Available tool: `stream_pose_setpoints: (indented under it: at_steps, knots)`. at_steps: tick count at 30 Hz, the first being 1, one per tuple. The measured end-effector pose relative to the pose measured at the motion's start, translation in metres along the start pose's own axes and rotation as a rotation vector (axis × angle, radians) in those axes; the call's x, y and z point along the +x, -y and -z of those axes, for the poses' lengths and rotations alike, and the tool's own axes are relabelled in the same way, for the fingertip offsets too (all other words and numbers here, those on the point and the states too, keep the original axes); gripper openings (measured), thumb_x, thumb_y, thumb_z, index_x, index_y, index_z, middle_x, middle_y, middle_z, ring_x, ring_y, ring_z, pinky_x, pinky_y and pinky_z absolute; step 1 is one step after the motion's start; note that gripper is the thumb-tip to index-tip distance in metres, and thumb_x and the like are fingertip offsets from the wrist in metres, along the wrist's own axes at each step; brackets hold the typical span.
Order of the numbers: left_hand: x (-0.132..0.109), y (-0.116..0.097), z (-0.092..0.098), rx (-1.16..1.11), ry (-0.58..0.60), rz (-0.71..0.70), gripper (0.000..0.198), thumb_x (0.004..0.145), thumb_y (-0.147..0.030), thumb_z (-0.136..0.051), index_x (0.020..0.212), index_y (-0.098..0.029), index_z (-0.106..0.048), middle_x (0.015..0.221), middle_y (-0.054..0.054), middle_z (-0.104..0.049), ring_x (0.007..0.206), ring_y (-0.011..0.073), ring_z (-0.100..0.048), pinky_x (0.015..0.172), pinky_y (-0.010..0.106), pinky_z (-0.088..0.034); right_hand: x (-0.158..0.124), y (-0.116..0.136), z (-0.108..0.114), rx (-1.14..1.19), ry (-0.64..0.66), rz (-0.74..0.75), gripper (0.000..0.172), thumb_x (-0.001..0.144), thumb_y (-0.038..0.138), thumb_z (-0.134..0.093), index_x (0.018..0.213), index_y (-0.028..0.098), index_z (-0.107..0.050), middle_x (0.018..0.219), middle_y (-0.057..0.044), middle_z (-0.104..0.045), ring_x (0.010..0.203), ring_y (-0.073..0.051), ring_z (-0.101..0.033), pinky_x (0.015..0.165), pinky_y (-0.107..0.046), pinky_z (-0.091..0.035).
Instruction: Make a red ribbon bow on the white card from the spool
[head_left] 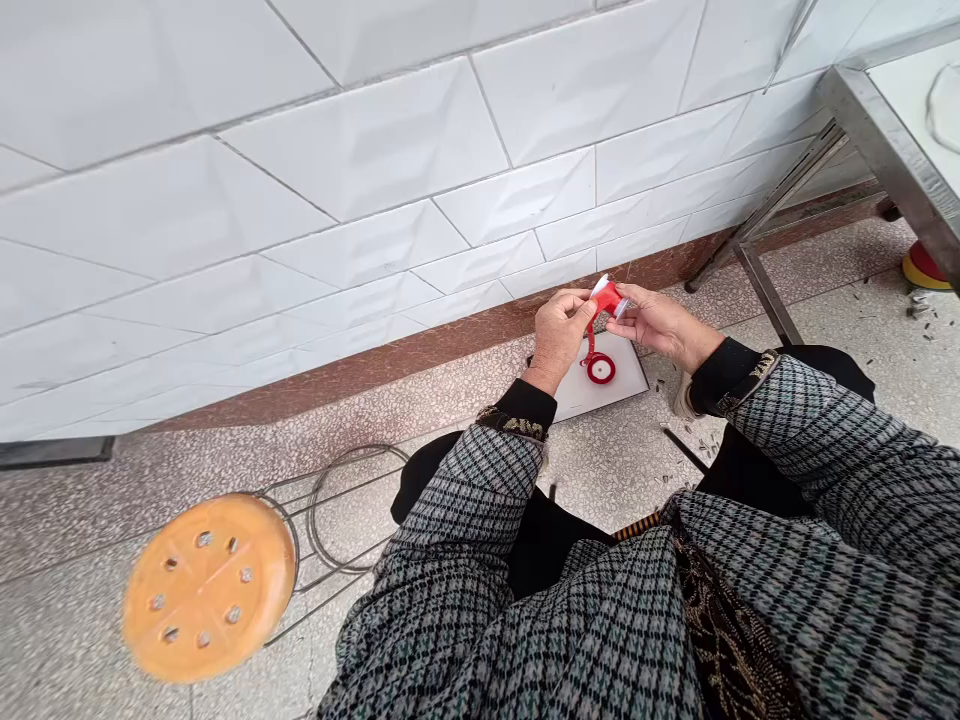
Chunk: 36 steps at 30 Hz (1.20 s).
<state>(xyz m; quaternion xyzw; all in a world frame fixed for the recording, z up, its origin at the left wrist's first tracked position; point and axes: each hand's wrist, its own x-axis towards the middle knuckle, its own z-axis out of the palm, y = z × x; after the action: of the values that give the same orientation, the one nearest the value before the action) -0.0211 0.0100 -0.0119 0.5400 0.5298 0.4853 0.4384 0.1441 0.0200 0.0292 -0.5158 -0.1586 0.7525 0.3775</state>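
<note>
Between my two hands is a white spool wound with red ribbon (608,296), held up in front of me. My left hand (561,330) is closed, its thumb and fingers pinching the ribbon at the spool's left side. My right hand (660,322) grips the spool's right end with thumb and fingertips. A red strand runs down from the spool toward a red ring-shaped roll (601,369) with a pale centre. That roll lies on a flat white box or board (626,385) on the floor below my hands.
A round orange stool seat (210,588) with holes and wire legs (330,510) lies tipped at the lower left. White wall tiles (390,130) rise ahead. A metal-framed table (885,150) stands at the right, with small dark bits (701,440) scattered on the speckled floor.
</note>
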Motion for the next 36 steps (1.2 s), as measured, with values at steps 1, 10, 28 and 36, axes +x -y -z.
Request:
stream_pose_setpoints:
  at_steps: [1,10,28,36]
  knots:
    - [0.001,0.002,0.0,-0.001,-0.003,0.008,0.025,0.086,-0.024,-0.071,0.062,-0.019,-0.065,0.101,0.008,-0.08,0.093,0.019,-0.069,0.092,0.036,-0.052,0.001,-0.001,0.001,0.012,-0.006,-0.007,0.018,0.109,0.02,-0.057,0.095,0.018,-0.068,0.078,-0.002,-0.072,0.064,-0.012,-0.067,0.061,-0.022,-0.063]
    - [0.001,0.009,-0.004,-0.219,0.012,0.197,0.029,0.079,-0.037,-0.074,0.061,-0.016,-0.063,0.106,0.01,-0.079,0.086,0.0171,-0.067,0.079,0.031,-0.052,0.005,-0.004,0.003,0.029,-0.02,0.024,0.013,0.107,0.018,-0.059,0.098,0.021,-0.068,0.086,-0.001,-0.073,0.071,-0.012,-0.069,0.066,-0.021,-0.064]
    - [-0.014,-0.006,-0.012,-0.223,0.121,0.27,0.03,0.096,-0.037,-0.063,0.071,-0.021,-0.058,0.055,-0.005,-0.049,0.05,0.0111,-0.045,0.063,0.029,-0.047,0.003,-0.003,-0.002,0.034,-0.057,0.101,0.018,0.108,0.016,-0.054,0.098,0.017,-0.069,0.083,-0.003,-0.074,0.068,-0.013,-0.068,0.063,-0.022,-0.063]
    - [-0.012,-0.01,-0.013,-0.357,0.071,0.305,0.038,0.086,-0.047,-0.08,0.071,-0.018,-0.062,0.061,-0.004,-0.051,0.057,0.0084,-0.041,0.058,0.024,-0.034,0.003,0.0,-0.002,0.103,0.015,0.093,0.024,0.111,0.017,-0.051,0.092,0.016,-0.066,0.075,-0.003,-0.071,0.058,-0.01,-0.066,0.056,-0.017,-0.059]
